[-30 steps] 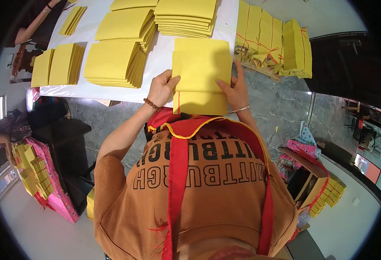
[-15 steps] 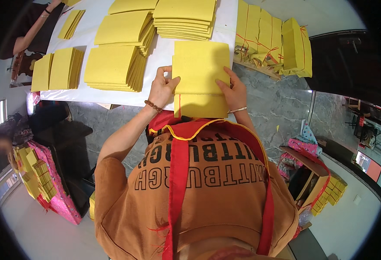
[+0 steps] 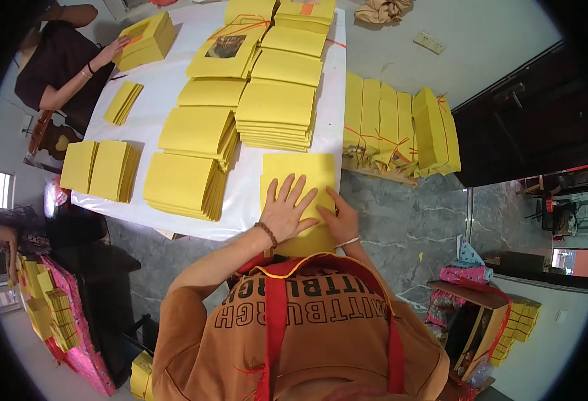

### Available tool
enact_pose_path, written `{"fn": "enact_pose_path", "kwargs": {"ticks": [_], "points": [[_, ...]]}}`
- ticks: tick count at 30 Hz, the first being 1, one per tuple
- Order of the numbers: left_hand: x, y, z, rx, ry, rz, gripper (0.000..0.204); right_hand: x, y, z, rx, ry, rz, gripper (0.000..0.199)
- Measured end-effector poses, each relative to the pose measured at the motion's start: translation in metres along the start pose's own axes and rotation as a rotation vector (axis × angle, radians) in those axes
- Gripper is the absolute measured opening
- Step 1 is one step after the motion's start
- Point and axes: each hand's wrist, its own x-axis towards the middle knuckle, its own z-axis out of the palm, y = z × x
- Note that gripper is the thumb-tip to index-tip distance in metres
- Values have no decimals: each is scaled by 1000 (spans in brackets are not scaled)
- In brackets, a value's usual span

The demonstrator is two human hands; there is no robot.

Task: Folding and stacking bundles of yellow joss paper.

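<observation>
Right in front of me, at the table's near edge, lies a stack of yellow paper [image 3: 299, 163], its sheets overlapping unevenly. My left hand [image 3: 287, 208] rests flat on top of it with the fingers spread. At the stack's right edge, my right hand [image 3: 342, 220] grips it, thumb on top and index finger along the side. The other fingers of that hand are partly hidden. The stack's lower end runs down to my red apron [image 3: 307, 262], which covers part of it.
Several yellow paper stacks [image 3: 180, 180] stand on the white-covered table [image 3: 150, 123]. Across it, a person's hand [image 3: 114, 52] touches a yellow block [image 3: 148, 41]. Tied yellow bundles [image 3: 391, 113] sit on a low wooden support to the right. A dark door [image 3: 521, 107] stands beyond.
My left hand has gone from the stack's left edge to lying flat on top. My right hand stays at the right edge. The view has tilted up, showing more of the table and the other person.
</observation>
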Motion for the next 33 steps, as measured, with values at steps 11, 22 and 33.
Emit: {"fn": "enact_pose_path", "kwargs": {"ticks": [11,22,33], "points": [[4,-11,13,109,-165,-18,65,16,-35,26,-568,-152,-795,56],[-3,-39,-7,-1258,184,-287,51,12,-23,43,-733,-185,-649,56],[-17,-36,-3,-59,-50,22,73,15,-24,35,-975,-313,-562,74]]}}
